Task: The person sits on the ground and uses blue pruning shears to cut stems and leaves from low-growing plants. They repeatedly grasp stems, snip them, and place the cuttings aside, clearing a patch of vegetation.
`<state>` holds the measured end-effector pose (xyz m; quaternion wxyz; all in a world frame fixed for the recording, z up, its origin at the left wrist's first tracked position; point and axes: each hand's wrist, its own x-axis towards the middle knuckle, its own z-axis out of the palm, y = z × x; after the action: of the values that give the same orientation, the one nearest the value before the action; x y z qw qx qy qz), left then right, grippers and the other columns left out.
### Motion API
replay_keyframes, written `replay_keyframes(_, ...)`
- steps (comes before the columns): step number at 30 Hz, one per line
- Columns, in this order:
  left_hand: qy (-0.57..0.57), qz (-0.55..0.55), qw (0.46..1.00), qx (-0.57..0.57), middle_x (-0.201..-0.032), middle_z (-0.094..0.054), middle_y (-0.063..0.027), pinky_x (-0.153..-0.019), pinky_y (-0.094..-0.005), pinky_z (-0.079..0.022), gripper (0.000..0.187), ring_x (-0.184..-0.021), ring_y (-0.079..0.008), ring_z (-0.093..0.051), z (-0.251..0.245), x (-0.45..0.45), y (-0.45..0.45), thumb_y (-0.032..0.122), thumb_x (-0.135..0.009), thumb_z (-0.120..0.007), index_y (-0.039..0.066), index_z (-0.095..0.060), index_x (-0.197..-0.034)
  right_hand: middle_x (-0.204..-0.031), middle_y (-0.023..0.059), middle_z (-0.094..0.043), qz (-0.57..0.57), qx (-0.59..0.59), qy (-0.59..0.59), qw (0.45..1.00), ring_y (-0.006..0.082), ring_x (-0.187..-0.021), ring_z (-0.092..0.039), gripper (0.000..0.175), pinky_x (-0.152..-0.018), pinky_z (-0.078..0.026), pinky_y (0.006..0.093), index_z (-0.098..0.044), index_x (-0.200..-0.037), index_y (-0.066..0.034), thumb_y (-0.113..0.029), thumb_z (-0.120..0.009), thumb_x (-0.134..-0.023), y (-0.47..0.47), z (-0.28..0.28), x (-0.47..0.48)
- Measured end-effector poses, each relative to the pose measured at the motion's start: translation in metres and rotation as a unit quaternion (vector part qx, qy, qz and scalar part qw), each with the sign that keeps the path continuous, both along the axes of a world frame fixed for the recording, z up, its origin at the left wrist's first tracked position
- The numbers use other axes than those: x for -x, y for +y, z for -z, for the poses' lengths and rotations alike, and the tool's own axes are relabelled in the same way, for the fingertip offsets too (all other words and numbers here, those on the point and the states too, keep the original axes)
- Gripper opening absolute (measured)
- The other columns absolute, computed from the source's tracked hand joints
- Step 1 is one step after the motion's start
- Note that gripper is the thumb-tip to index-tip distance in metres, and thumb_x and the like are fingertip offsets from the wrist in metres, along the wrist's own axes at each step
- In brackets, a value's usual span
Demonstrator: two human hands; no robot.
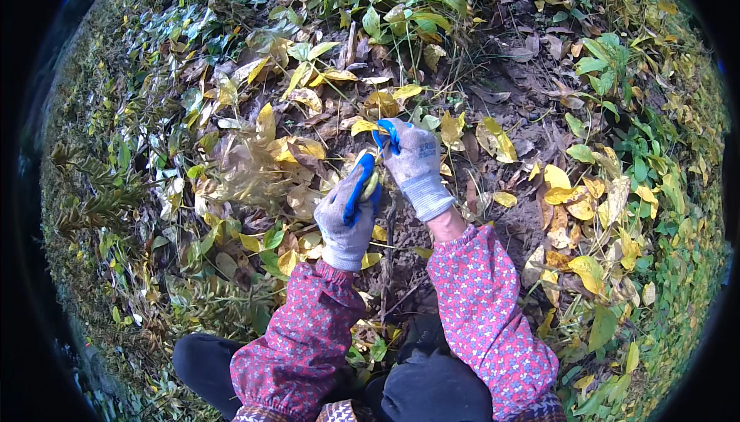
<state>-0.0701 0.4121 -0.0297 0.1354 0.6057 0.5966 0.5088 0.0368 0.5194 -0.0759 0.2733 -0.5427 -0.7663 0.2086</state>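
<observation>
Both my hands wear pale knitted work gloves with blue coated palms and fingers. My left hand [348, 211] is closed around a few yellow-green pods [370, 186], which show between its thumb and fingers. Just above and to the right, my right hand [409, 156] pinches a thin plant part with a yellow leaf [366, 127] at its fingertips. The two hands are close together over brown soil [413, 266]. What lies inside the right palm is hidden.
Yellow and brown fallen leaves [584, 205] litter the ground on both sides. Green leafy plants [404, 11] stand ahead, with pod-bearing stalks [92, 185] at the far left. A dark woody stem [388, 248] rises below the hands, and my dark-clad knees [436, 387] are at the bottom.
</observation>
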Motion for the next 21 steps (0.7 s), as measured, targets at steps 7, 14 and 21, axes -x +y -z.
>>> replay_keyframes(7, -0.401, -0.024, 0.904, 0.149, -0.075, -0.062, -0.0018, -0.051, -0.0198, -0.046, 0.035, -0.058, -0.0075, -0.057, -0.024, 0.015, -0.014, 0.019, -0.092, -0.062, 0.002, -0.059, -0.123, -0.07, 0.0077, -0.064, 0.297, 0.128, 0.31, 0.894, 0.0179, -0.058, -0.06, 0.017, -0.051, -0.046, 0.0302, -0.061, -0.096, -0.0029, -0.017, -0.066, -0.087, 0.036, -0.004, -0.092)
replay_keyframes(14, -0.394, -0.032, 0.907, 0.145, -0.073, -0.063, -0.0025, -0.047, -0.0192, -0.042, 0.035, -0.056, -0.0084, -0.059, -0.027, 0.029, -0.022, 0.023, -0.093, -0.061, 0.003, -0.061, -0.121, -0.075, 0.0032, -0.065, 0.103, 0.396, 0.352, 0.842, 0.0091, -0.05, -0.056, 0.029, -0.042, -0.045, 0.0241, -0.059, -0.103, -0.0005, -0.017, -0.073, -0.083, -0.008, -0.008, -0.092)
replay_keyframes(21, -0.26, 0.045, 0.957, 0.121, -0.098, -0.069, -0.0109, -0.062, -0.0231, -0.052, 0.034, -0.072, -0.0135, -0.066, -0.031, 0.015, -0.042, 0.01, -0.086, -0.066, 0.0, -0.062, -0.118, -0.057, 0.0059, -0.058, 0.029, 0.241, 0.139, 0.96, 0.0164, -0.047, -0.057, 0.027, -0.045, -0.046, 0.0318, -0.064, -0.077, -0.0054, -0.031, -0.073, -0.081, -0.008, -0.054, -0.037)
